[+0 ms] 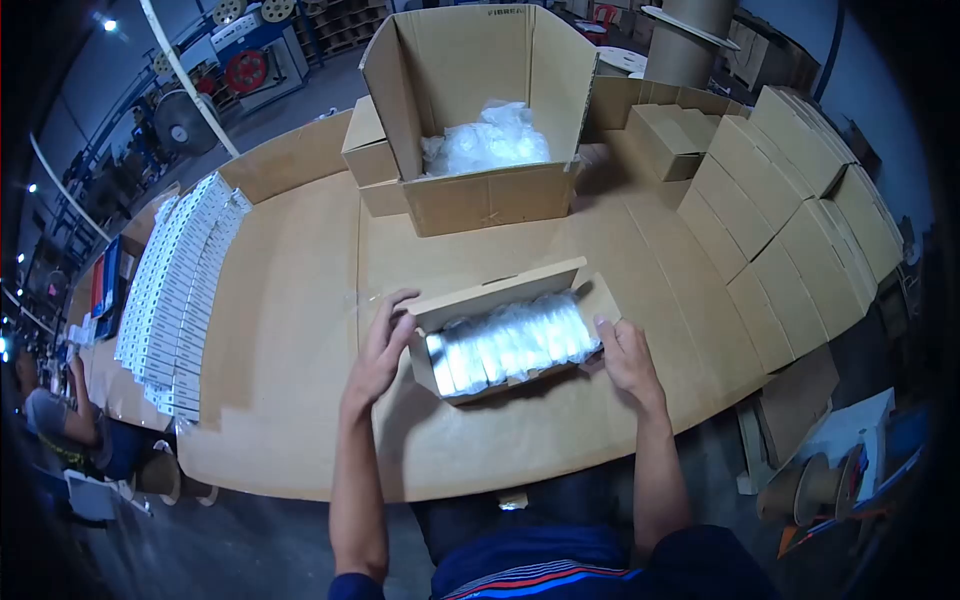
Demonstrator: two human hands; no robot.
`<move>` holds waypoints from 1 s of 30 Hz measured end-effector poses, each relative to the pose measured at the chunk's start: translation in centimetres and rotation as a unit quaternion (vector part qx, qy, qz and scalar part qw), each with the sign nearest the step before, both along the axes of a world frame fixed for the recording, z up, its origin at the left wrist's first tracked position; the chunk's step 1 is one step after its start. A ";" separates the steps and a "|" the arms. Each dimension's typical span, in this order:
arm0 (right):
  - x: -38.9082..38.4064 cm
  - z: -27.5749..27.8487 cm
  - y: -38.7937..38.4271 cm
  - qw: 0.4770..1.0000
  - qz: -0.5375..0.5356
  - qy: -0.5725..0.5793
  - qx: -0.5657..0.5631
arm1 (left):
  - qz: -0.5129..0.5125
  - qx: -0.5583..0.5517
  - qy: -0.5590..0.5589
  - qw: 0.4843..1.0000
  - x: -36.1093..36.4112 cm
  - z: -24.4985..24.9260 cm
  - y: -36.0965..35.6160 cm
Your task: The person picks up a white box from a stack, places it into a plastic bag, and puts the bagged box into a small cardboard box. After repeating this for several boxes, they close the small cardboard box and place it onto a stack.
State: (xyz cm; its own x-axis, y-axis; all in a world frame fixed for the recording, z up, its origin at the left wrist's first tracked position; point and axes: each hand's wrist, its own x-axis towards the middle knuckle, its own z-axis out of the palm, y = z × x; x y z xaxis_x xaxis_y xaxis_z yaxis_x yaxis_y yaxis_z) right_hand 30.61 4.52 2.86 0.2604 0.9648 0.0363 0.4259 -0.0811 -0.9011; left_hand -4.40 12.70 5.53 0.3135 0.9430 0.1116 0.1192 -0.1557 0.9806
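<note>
A small cardboard box [490, 298] stands near the table's front middle, its long lid raised at the back. Several shiny items in clear plastic bags [515, 343] lie in a row inside, filling it. With thumb and fingers, my left hand [380, 350] grips the left end of this box. At the opposite end, my right hand [628, 362] holds the right side, thumb on the top edge and fingers partly hidden behind the wall. Behind it, a large open carton [490, 203] contains crumpled clear plastic bags [490, 140].
Closed cardboard boxes [765, 190] are stacked on the table's right side. Rows of white perforated pieces [175, 300] line the left side. A raised cardboard edge [295, 160] borders the back. Another person [65, 415] sits at far left; spools [815, 490] are at lower right.
</note>
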 end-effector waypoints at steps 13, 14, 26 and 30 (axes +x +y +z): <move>-2.0 0.1 -2.8 0.998 -0.052 -0.018 -0.040 | -0.035 -0.305 -0.171 0.936 2.0 -8.4 5.5; -2.2 0.1 -2.6 0.998 -0.048 -0.024 -0.045 | 0.006 -0.257 -0.128 0.958 1.7 -9.0 5.5; -0.5 -0.8 -0.4 0.972 0.233 -0.022 0.017 | -0.007 0.133 0.064 0.989 2.5 -4.8 -4.8; 0.0 -1.3 1.4 0.963 0.252 -0.083 0.039 | 0.010 0.159 0.206 0.966 3.8 -2.6 -4.3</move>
